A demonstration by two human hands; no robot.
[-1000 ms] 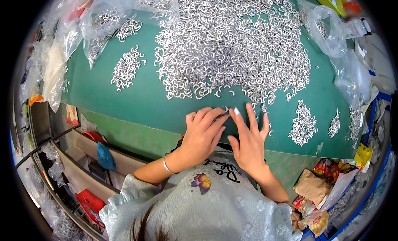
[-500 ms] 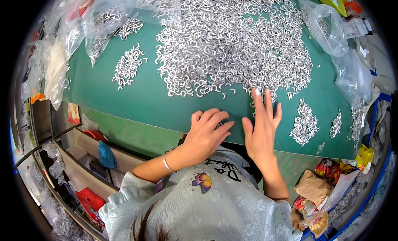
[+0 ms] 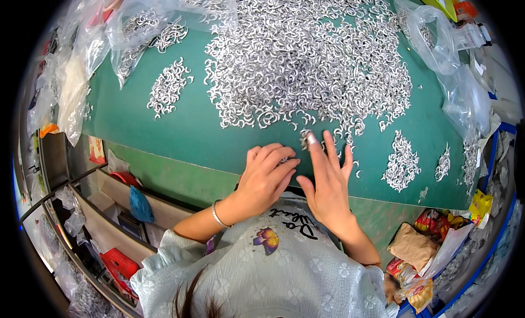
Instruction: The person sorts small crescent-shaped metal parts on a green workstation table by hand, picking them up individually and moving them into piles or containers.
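A broad heap of small silver crescent-shaped metal pieces (image 3: 306, 61) covers the far middle of the green tabletop (image 3: 180, 137). At the table's near edge, my left hand (image 3: 266, 174) is curled closed, with a few of these pieces showing between thumb and fingers. Just to its right, my right hand (image 3: 331, 192) lies low with fingers spread. Its index fingertip, which has a pale covering, touches a small cluster of crescent pieces (image 3: 304, 136) pulled away from the heap. Several loose crescents lie by its other fingers.
Smaller piles sit at the left (image 3: 168, 88) and right (image 3: 402, 162). Clear plastic bags (image 3: 136, 33) with more pieces lie far left, and another clear bag (image 3: 462, 93) hangs over the right side. Below the edge are an open drawer (image 3: 104, 200) and a brown paper bag (image 3: 414, 246).
My right hand has moved left and nearer to me, drawing a few crescents off the heap's front edge. My left hand has shifted only slightly.
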